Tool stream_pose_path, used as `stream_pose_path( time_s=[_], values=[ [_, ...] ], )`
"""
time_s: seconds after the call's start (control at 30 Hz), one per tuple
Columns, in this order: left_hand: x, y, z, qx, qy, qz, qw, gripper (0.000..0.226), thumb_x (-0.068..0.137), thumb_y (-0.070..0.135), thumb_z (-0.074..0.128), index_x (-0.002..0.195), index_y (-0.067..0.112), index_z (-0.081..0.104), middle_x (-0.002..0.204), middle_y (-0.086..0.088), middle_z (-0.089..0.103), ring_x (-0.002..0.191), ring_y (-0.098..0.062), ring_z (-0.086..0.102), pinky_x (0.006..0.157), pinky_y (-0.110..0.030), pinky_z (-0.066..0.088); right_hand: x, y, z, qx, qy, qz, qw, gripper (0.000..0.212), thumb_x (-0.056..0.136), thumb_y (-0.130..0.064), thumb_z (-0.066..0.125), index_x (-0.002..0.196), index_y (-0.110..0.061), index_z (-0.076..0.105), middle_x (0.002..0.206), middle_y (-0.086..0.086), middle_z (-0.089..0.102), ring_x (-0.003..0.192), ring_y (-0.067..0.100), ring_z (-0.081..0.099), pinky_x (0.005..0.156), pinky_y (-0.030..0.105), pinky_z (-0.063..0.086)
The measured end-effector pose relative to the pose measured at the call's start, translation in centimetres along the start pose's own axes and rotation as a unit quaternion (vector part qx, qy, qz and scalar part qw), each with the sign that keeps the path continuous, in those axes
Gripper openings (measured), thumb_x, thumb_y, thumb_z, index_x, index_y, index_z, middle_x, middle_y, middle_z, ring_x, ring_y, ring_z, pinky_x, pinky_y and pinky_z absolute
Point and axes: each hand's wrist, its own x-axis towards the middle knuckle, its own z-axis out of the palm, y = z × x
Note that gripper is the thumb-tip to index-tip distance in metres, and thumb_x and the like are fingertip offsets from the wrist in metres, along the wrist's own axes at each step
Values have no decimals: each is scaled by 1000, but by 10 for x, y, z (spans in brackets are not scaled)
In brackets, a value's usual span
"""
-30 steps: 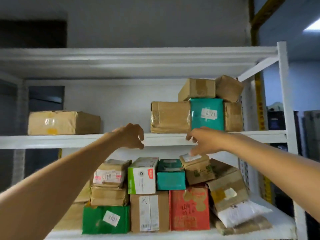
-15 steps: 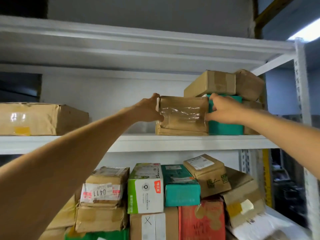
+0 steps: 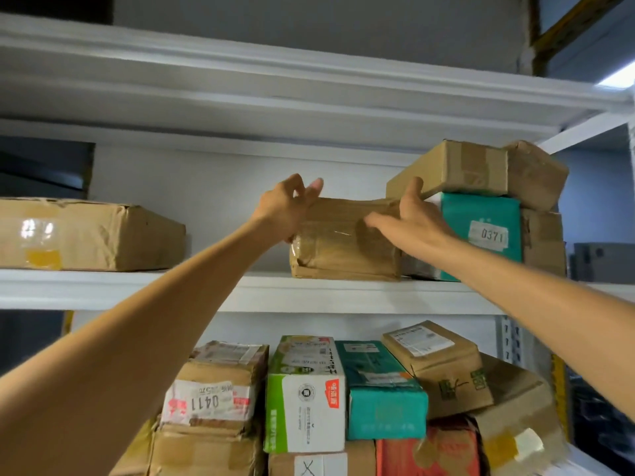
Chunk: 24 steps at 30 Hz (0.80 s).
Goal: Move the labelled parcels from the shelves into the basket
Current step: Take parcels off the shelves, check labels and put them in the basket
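Observation:
A brown taped parcel lies on the middle shelf. My left hand grips its upper left corner, with some fingers lifted above the top edge. My right hand rests on its right end, fingers stretched across the front face and thumb pointing up. Right of it stands a teal parcel labelled 0371, with two brown boxes stacked on top. The basket is not in view.
A large brown box sits at the left of the same shelf. The lower shelf is packed with parcels: one labelled 0411, a green-and-white box, a teal box and several brown ones. A white upright stands at the right.
Both hands rose from below the shelf edge to the brown taped parcel. The right hand then slid off the teal parcel onto the brown one's front, uncovering the 0371 label.

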Motion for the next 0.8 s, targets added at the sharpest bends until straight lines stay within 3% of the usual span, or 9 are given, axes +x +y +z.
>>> stream_pose_path(
  time_s=[0.1, 0.17, 0.27, 0.4, 0.5, 0.6, 0.7, 0.73, 0.8],
  values=[
    [-5, -9, -14, -15, 83, 11, 996, 41, 89, 51, 58, 78, 13, 53, 78, -8, 60, 69, -29, 58, 62, -29, 49, 5, -20, 15, 78, 30, 38, 996, 88, 89, -64, 48, 151, -19, 4, 149, 14, 36, 117, 37, 54, 92, 43, 51],
    [-5, -21, -25, -106, 101, -18, 989, 32, 82, 40, 72, 79, 11, 58, 79, -7, 63, 68, -27, 62, 66, -34, 58, 7, -31, 23, 109, 58, 63, 990, 79, 87, -67, 49, 142, -17, 22, 137, 14, 47, 100, 38, 63, 79, 47, 56],
    [-5, -37, -47, -242, 71, -72, 965, 38, 70, 21, 84, 97, 16, 59, 99, -13, 67, 82, -27, 70, 74, -43, 60, 9, -45, 31, 170, 68, 85, 979, 72, 82, -56, 66, 130, -13, 36, 119, 8, 54, 85, 33, 65, 57, 36, 53],
    [-21, -77, -71, -311, 47, -75, 946, 71, 69, -5, 79, 129, 15, 46, 114, -10, 67, 95, -24, 67, 80, -39, 57, 4, -67, 54, 211, 16, 60, 976, 88, 62, -28, 91, 136, -17, 45, 132, 7, 53, 117, 25, 54, 96, 37, 48],
    [-35, -113, -83, -354, 40, -76, 931, 84, 69, -16, 73, 139, 13, 38, 117, -6, 58, 103, -22, 59, 66, -22, 54, -1, -82, 79, 162, -21, 53, 985, 106, 57, -16, 93, 146, -12, 34, 139, 10, 50, 124, 27, 50, 103, 40, 44],
    [-27, -127, -89, -294, -11, -54, 954, 92, 63, -1, 84, 141, 18, 40, 114, -3, 57, 102, -18, 59, 69, -23, 56, -5, -95, 87, 188, -38, 45, 980, 91, 67, -34, 86, 142, -16, 39, 129, -4, 53, 117, 19, 52, 98, 35, 45],
    [-19, -122, -90, -196, -44, -38, 979, 79, 66, 32, 86, 135, 20, 48, 123, 0, 59, 108, -19, 59, 90, -36, 54, -2, -95, 91, 173, -61, 3, 983, 122, 37, -73, 77, 142, -24, 37, 132, -7, 58, 119, 18, 56, 101, 41, 47],
    [-18, -121, -90, -164, -41, -25, 985, 69, 72, 34, 82, 131, 19, 50, 119, 1, 61, 106, -19, 59, 91, -37, 53, 1, -91, 92, 166, -65, -12, 984, 120, 36, -74, 77, 140, -26, 40, 131, -7, 60, 118, 18, 56, 101, 42, 47],
    [-15, -119, -88, -148, -16, -12, 989, 54, 78, 27, 78, 126, 18, 53, 112, 1, 63, 102, -22, 61, 90, -42, 54, -2, -92, 88, 185, -74, -32, 979, 85, 61, -51, 84, 134, -27, 48, 127, -6, 62, 116, 17, 58, 102, 41, 46]
  ],
)
